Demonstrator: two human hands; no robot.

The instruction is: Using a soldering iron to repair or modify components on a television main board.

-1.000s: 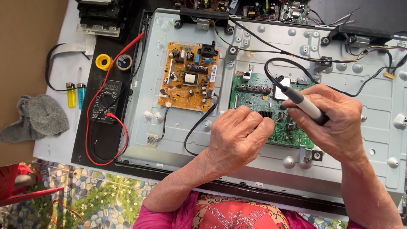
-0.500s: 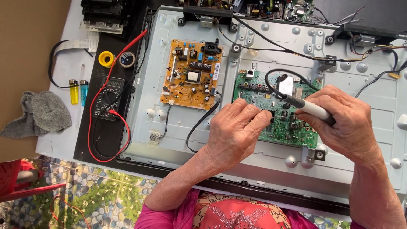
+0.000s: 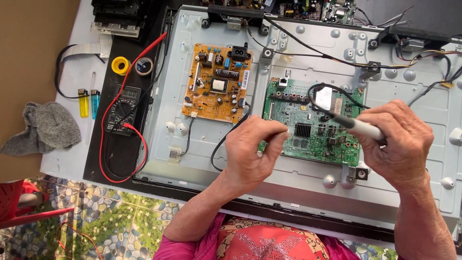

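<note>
My right hand (image 3: 402, 144) grips a pen-like tool (image 3: 358, 126) with a white handle and a dark tip. The tip rests on the green circuit board (image 3: 313, 139), just below a white sticker, and a black cord loops away from it. My left hand (image 3: 252, 154) sits at the board's lower left edge. Its thumb and fingers are pinched together, and nothing shows between them. The board is screwed to the grey metal back of a flat screen (image 3: 288, 178).
An orange power board (image 3: 216, 84) is mounted left of the green one. A multimeter (image 3: 122, 110) with red and black leads lies further left. Near it are two tape rolls (image 3: 120, 65), two lighters (image 3: 84, 102) and a grey cloth (image 3: 48, 127). A red stool (image 3: 19, 204) stands at lower left.
My left hand has slid a little left, from over the green board to its edge. The tool tip has stayed by the white sticker. The view has shifted slightly.
</note>
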